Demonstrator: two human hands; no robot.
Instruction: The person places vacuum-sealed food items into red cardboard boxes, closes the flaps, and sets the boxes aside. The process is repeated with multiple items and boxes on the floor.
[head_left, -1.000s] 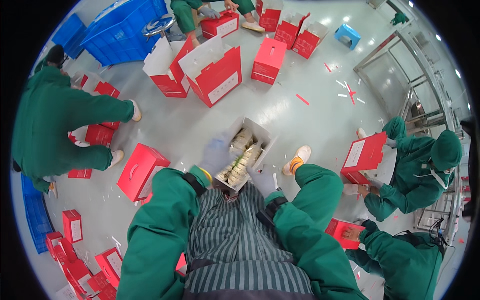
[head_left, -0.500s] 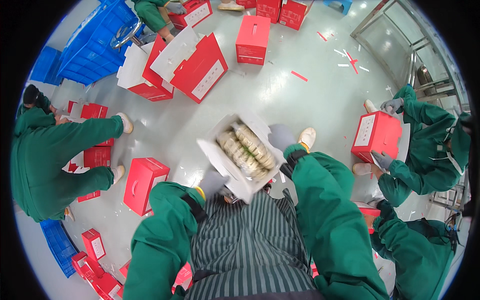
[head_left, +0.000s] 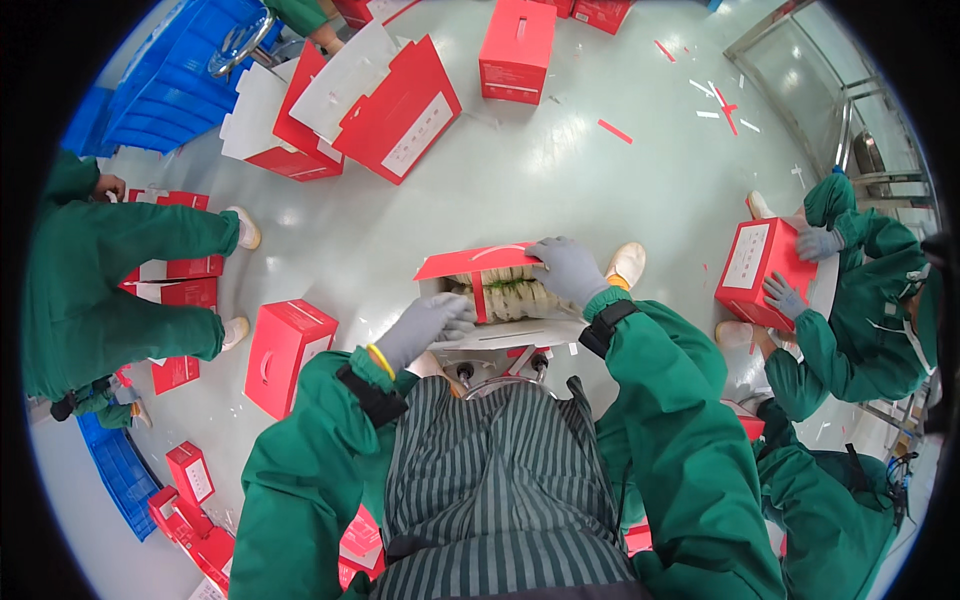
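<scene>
In the head view, we see the box (head_left: pixel 505 336) just in front of the striped apron (head_left: pixel 480 470), between our gloved hands, pale packs (head_left: pixel 515 300) inside and its red lid (head_left: pixel 450 262) partly over them. Our right hand (head_left: pixel 568 272) has its fingers bent over the lid's right end, holding it. Our left hand (head_left: pixel 425 330) lies at the box's left end, fingers loosely curved; we cannot tell whether it grips anything. A carton (head_left: pixel 285 355) stands to the left.
</scene>
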